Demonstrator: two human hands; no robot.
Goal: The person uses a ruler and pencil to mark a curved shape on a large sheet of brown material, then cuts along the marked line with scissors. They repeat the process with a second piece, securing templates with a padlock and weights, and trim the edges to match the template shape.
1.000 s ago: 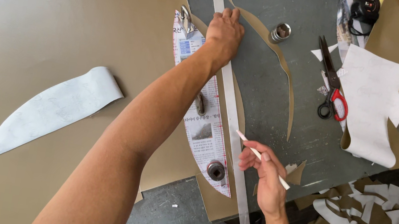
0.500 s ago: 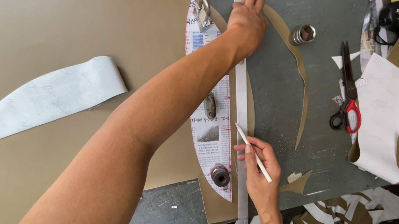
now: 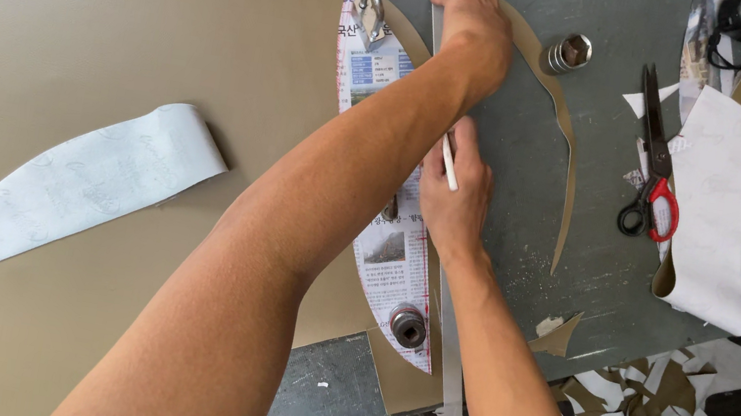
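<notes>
My left hand (image 3: 474, 25) presses flat on a long grey metal ruler (image 3: 453, 372) that runs up the middle of the table. My right hand (image 3: 456, 195) holds a thin white marking pencil (image 3: 449, 161) against the ruler's edge, partly tucked under my left forearm. Beneath them lies a leaf-shaped newspaper pattern (image 3: 388, 251) on a tan sheet (image 3: 122, 16), held down by a round metal weight (image 3: 408, 326) near me and a metal clip (image 3: 370, 7) at the far end.
A curved white paper piece (image 3: 78, 184) lies on the tan sheet at left. Red-handled scissors (image 3: 654, 175), a second metal weight (image 3: 569, 53) and a white sheet (image 3: 733, 199) sit on the grey mat (image 3: 587, 234). Paper scraps (image 3: 650, 395) litter the lower right.
My right hand has slid up along the ruler, from near the lower weight to just under my left forearm. My left hand stays pressed on the ruler's far part.
</notes>
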